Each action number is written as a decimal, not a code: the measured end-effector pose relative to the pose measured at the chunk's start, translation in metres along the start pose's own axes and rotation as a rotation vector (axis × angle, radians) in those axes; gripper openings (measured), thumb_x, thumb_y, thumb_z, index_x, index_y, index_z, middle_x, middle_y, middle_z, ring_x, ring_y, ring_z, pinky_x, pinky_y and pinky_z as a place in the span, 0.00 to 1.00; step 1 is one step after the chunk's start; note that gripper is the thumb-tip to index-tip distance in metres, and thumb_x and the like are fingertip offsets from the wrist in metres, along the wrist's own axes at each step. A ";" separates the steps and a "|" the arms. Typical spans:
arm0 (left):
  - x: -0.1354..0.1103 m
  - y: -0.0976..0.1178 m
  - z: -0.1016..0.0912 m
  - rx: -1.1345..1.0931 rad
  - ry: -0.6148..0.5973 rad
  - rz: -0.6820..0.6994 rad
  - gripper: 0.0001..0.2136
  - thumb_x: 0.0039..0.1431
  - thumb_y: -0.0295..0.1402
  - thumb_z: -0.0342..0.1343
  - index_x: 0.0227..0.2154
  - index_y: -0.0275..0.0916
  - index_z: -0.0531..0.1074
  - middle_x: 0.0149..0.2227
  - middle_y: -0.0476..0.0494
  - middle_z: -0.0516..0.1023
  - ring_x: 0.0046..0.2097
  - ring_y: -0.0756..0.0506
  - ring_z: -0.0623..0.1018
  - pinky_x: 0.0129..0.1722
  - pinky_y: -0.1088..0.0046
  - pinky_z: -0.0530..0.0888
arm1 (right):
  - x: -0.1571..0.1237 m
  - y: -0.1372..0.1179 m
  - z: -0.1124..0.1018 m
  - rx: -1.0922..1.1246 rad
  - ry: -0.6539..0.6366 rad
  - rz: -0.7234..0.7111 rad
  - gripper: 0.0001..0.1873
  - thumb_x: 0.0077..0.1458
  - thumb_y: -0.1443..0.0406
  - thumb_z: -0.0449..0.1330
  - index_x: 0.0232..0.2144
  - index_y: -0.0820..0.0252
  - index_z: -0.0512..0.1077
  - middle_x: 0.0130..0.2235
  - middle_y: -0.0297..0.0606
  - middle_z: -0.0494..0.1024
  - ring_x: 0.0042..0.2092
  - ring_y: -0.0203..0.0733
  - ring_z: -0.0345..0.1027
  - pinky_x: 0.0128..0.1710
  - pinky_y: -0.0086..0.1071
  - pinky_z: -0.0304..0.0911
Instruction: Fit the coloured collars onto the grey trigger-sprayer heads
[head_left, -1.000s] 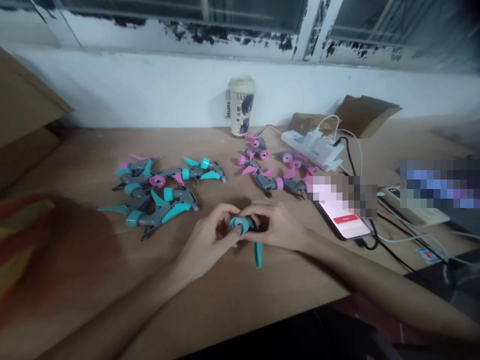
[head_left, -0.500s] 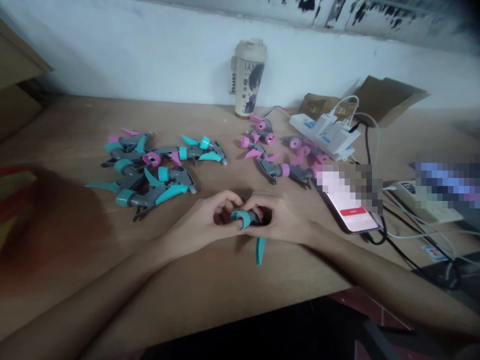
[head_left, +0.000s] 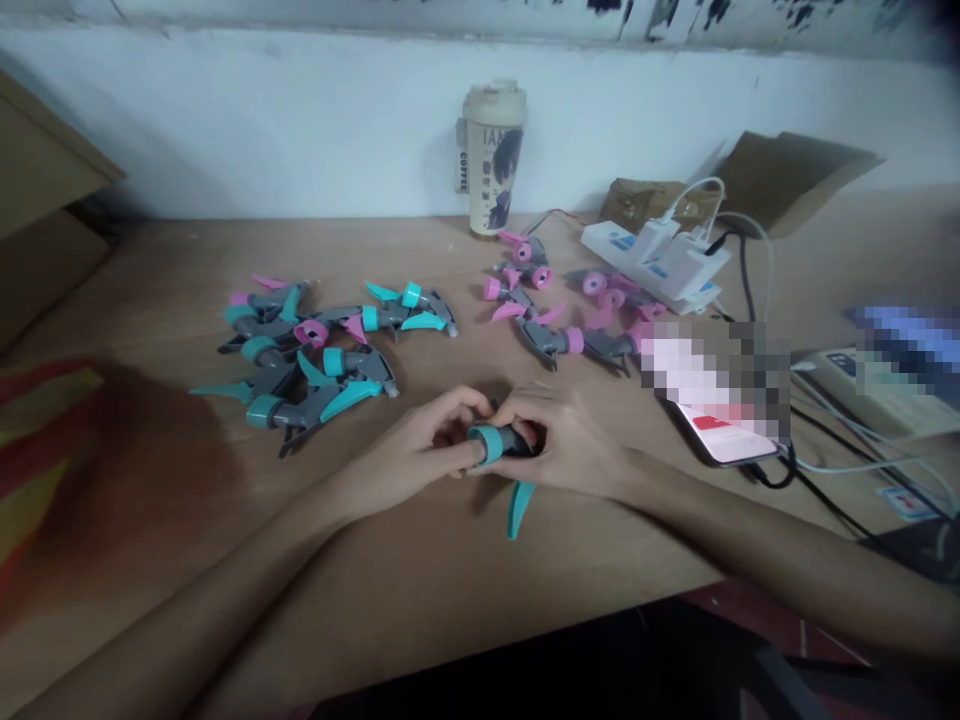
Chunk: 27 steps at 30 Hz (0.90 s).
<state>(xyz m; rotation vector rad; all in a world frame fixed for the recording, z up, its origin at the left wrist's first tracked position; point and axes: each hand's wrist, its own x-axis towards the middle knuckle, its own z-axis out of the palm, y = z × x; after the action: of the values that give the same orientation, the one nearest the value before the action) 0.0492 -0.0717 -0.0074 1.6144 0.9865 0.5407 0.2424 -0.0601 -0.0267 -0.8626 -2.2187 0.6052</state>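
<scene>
Between my two hands is a grey spray trigger head [head_left: 511, 440] with a teal collar and a teal lever that hangs down below my fingers. My right hand [head_left: 574, 435] is closed around its grey body, which it partly hides. At the collar, my left hand [head_left: 431, 440] has its thumb pressed on the open end and its fingers curled behind. To the left lies a pile of grey spray heads [head_left: 300, 345], most with teal parts and some with pink. Beyond my hands, several pink-and-grey spray heads [head_left: 555, 338] lie loosely together.
A tall printed coffee cup [head_left: 495, 165] stands by the wall. Right of it are a white power strip [head_left: 652, 265] with plugs and a brown paper package [head_left: 664, 203]. A phone [head_left: 720, 430] with cables lies near my right forearm. Something red and yellow [head_left: 37, 450] is blurred at left.
The view has shifted slightly. The collar's open end has turned a little more toward me, and the teal lever slants more. Both hands keep their grip on the spray head.
</scene>
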 end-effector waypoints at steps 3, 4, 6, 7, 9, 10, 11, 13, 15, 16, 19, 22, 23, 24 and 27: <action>0.000 0.000 -0.003 0.014 -0.022 0.026 0.10 0.56 0.35 0.53 0.41 0.41 0.66 0.35 0.48 0.71 0.35 0.49 0.73 0.33 0.75 0.70 | 0.000 -0.001 0.000 0.017 0.008 0.003 0.13 0.42 0.62 0.67 0.23 0.59 0.66 0.20 0.26 0.60 0.25 0.31 0.56 0.28 0.28 0.52; 0.000 0.000 -0.003 0.012 -0.034 0.032 0.10 0.57 0.35 0.52 0.42 0.41 0.66 0.36 0.47 0.71 0.35 0.48 0.73 0.34 0.74 0.70 | 0.000 -0.001 0.000 0.021 0.010 0.005 0.12 0.42 0.62 0.67 0.24 0.59 0.66 0.20 0.25 0.60 0.25 0.31 0.56 0.28 0.28 0.52; 0.000 -0.001 -0.004 0.014 -0.052 0.037 0.10 0.57 0.35 0.52 0.42 0.40 0.65 0.36 0.47 0.71 0.36 0.49 0.72 0.35 0.74 0.70 | 0.000 -0.002 0.000 0.029 0.013 0.008 0.12 0.42 0.62 0.67 0.24 0.59 0.67 0.20 0.25 0.60 0.25 0.31 0.56 0.27 0.27 0.52; 0.000 -0.001 -0.004 0.019 -0.051 0.038 0.10 0.57 0.35 0.52 0.42 0.40 0.65 0.36 0.48 0.71 0.35 0.49 0.72 0.34 0.74 0.69 | 0.000 -0.002 0.000 0.032 0.015 0.011 0.12 0.41 0.62 0.67 0.25 0.59 0.67 0.20 0.25 0.60 0.25 0.31 0.56 0.27 0.27 0.52; 0.001 -0.002 -0.004 0.033 -0.041 0.037 0.11 0.57 0.35 0.53 0.42 0.39 0.64 0.35 0.49 0.70 0.35 0.49 0.71 0.34 0.74 0.68 | 0.000 -0.002 0.000 0.036 0.018 0.014 0.12 0.41 0.62 0.68 0.25 0.59 0.68 0.20 0.25 0.60 0.25 0.31 0.56 0.27 0.27 0.52; 0.001 -0.003 -0.005 0.039 -0.039 0.034 0.11 0.56 0.35 0.53 0.42 0.39 0.64 0.34 0.49 0.69 0.35 0.50 0.71 0.34 0.74 0.68 | 0.000 -0.002 0.000 0.040 0.020 0.011 0.12 0.41 0.62 0.68 0.24 0.60 0.68 0.20 0.25 0.60 0.25 0.30 0.56 0.27 0.27 0.52; 0.001 -0.003 -0.005 0.042 -0.039 0.035 0.11 0.56 0.35 0.54 0.41 0.39 0.64 0.35 0.49 0.69 0.35 0.49 0.70 0.35 0.74 0.68 | 0.000 -0.003 0.000 0.043 0.023 0.007 0.13 0.41 0.62 0.68 0.24 0.60 0.68 0.20 0.25 0.60 0.25 0.30 0.56 0.27 0.27 0.52; 0.001 -0.004 -0.005 0.046 -0.046 0.040 0.11 0.56 0.34 0.54 0.41 0.39 0.64 0.35 0.49 0.69 0.37 0.49 0.70 0.36 0.73 0.67 | 0.000 -0.003 0.001 0.044 0.026 -0.009 0.13 0.42 0.61 0.67 0.24 0.61 0.68 0.20 0.25 0.60 0.25 0.30 0.56 0.27 0.27 0.52; 0.001 -0.004 -0.005 0.048 -0.049 0.042 0.10 0.56 0.34 0.54 0.40 0.39 0.64 0.35 0.49 0.68 0.37 0.49 0.70 0.36 0.73 0.67 | 0.000 -0.004 0.001 0.038 0.025 -0.021 0.12 0.43 0.61 0.67 0.24 0.61 0.68 0.20 0.25 0.60 0.25 0.30 0.56 0.27 0.27 0.52; 0.001 -0.003 -0.005 0.045 -0.048 0.039 0.10 0.56 0.34 0.54 0.40 0.39 0.64 0.35 0.49 0.68 0.36 0.49 0.70 0.35 0.73 0.67 | 0.000 -0.004 0.001 0.035 0.022 -0.021 0.12 0.43 0.61 0.67 0.24 0.61 0.68 0.20 0.25 0.60 0.25 0.30 0.56 0.27 0.27 0.52; 0.001 -0.002 -0.005 0.032 -0.055 0.025 0.10 0.55 0.34 0.54 0.39 0.39 0.63 0.33 0.50 0.68 0.35 0.49 0.69 0.33 0.73 0.66 | -0.001 -0.004 0.001 0.035 0.016 -0.015 0.10 0.43 0.64 0.67 0.24 0.61 0.68 0.21 0.26 0.60 0.25 0.30 0.56 0.26 0.26 0.51; 0.001 -0.002 -0.004 0.041 -0.054 0.024 0.11 0.56 0.35 0.54 0.40 0.39 0.63 0.33 0.50 0.67 0.35 0.50 0.69 0.33 0.74 0.66 | 0.000 -0.004 0.001 0.030 0.024 -0.021 0.10 0.42 0.65 0.67 0.24 0.61 0.68 0.21 0.26 0.61 0.25 0.30 0.56 0.26 0.26 0.51; 0.000 -0.002 -0.004 0.045 -0.050 0.027 0.10 0.56 0.35 0.54 0.40 0.40 0.64 0.34 0.50 0.67 0.35 0.50 0.68 0.34 0.74 0.66 | 0.000 -0.004 0.002 0.027 0.028 -0.022 0.10 0.42 0.64 0.67 0.24 0.61 0.68 0.21 0.26 0.61 0.25 0.30 0.56 0.26 0.26 0.51; 0.000 -0.002 -0.004 0.046 -0.049 0.029 0.10 0.57 0.36 0.53 0.41 0.40 0.64 0.34 0.50 0.67 0.35 0.50 0.68 0.34 0.74 0.66 | 0.000 -0.004 0.002 0.025 0.031 -0.022 0.11 0.42 0.64 0.67 0.24 0.61 0.68 0.21 0.26 0.61 0.25 0.30 0.56 0.27 0.26 0.52; 0.000 -0.003 -0.005 0.034 -0.070 0.027 0.09 0.58 0.36 0.51 0.41 0.41 0.63 0.34 0.51 0.66 0.34 0.50 0.68 0.34 0.74 0.66 | 0.000 -0.004 0.003 0.026 0.038 -0.036 0.13 0.42 0.61 0.67 0.23 0.61 0.67 0.20 0.26 0.61 0.25 0.30 0.56 0.27 0.26 0.52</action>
<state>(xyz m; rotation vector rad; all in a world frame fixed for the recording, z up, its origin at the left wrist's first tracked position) 0.0442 -0.0692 -0.0089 1.6679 0.9277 0.4850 0.2381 -0.0633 -0.0263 -0.8128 -2.1827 0.5944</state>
